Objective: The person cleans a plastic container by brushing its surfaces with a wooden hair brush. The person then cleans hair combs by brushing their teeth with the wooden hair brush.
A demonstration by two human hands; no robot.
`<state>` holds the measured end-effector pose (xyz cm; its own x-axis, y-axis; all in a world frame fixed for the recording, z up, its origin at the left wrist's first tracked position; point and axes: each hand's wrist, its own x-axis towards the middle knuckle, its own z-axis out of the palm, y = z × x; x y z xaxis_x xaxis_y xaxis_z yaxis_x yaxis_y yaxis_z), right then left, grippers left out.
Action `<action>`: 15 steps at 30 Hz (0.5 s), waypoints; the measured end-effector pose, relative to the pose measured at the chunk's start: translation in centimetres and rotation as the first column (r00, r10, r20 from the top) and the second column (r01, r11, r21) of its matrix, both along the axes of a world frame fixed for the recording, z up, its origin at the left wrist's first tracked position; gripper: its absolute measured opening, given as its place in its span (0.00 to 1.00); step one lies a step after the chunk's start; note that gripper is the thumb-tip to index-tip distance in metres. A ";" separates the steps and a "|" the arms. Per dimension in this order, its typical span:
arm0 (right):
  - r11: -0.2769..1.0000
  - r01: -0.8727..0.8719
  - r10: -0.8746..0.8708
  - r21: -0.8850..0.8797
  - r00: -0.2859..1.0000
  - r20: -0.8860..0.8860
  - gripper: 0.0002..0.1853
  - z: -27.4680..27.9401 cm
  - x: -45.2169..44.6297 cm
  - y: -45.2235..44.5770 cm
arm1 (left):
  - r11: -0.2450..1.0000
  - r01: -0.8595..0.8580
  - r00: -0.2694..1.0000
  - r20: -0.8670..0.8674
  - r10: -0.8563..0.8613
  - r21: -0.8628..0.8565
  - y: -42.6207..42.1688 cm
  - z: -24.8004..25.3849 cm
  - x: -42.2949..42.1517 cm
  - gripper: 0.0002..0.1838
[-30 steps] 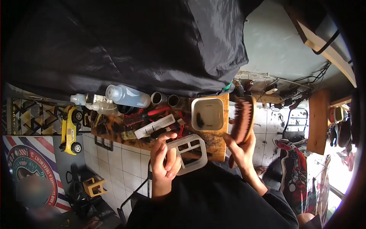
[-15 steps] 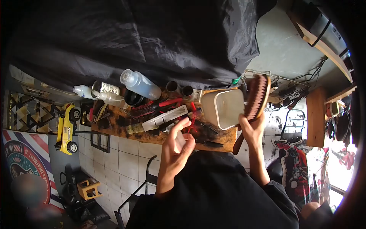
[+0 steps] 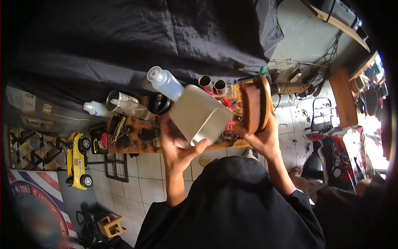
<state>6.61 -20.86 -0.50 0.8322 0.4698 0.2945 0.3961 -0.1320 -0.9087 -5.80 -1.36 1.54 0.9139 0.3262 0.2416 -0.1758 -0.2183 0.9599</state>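
Tilted over the wooden table [image 3: 141, 143], a pale plastic container [image 3: 192, 110] is held by my left hand [image 3: 176, 151], its fingers going behind the container and its thumb at the near edge. My right hand [image 3: 265, 139] grips a wooden brush [image 3: 253, 106] with reddish-brown bristles, held up just right of the container. A clear bottle with bluish liquid [image 3: 166, 83] stands behind the container. Two metallic cups [image 3: 212, 85] are between the bottle and the brush. Red-handled tools [image 3: 229, 106] lie partly hidden behind the container.
Black round item [image 3: 158, 103], jar [image 3: 120, 99] and small bottle [image 3: 96, 108] are at the table's left. A yellow toy car [image 3: 78, 161] is farther left. A black cloth [image 3: 137, 45] hangs across the far side. Someone's legs [image 3: 306, 186] show at right.
The divided tray has gone from my left hand, which now holds the pale container, lifted and tilted. The brush has stayed in my right hand. The view has shifted.
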 end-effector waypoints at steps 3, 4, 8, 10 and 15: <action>0.974 0.096 -0.018 0.207 0.936 -0.351 0.22 0.2 -0.9 -0.8 | 0.957 -0.283 0.933 0.213 0.289 -0.062 -0.2 1.3 -0.7 0.55; 0.959 0.151 -0.053 0.240 0.927 -0.371 0.21 -0.9 -1.1 -1.2 | 0.947 -0.316 0.908 0.272 0.317 -0.051 -0.3 2.2 -0.7 0.56; 0.955 0.247 -0.154 0.163 0.883 -0.443 0.18 -2.2 -2.0 -2.5 | 0.966 -0.218 0.947 0.269 0.174 0.141 -0.3 1.2 0.9 0.57; 0.959 0.255 -0.164 0.124 0.855 -0.492 0.18 -2.7 -2.1 -3.1 | 0.990 -0.134 0.985 0.101 0.137 -0.032 -0.9 -1.7 2.3 0.56; 0.955 0.260 -0.141 0.143 0.821 -0.554 0.18 -3.2 -0.6 -5.1 | 0.989 -0.142 0.989 0.055 0.139 0.051 -3.6 -3.0 4.9 0.54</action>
<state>6.02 -25.92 -3.72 0.9550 0.2545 -0.1523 -0.1716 0.0554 -0.9836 -0.86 -4.95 -1.50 0.8460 0.4353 0.3078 -0.1883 -0.2962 0.9364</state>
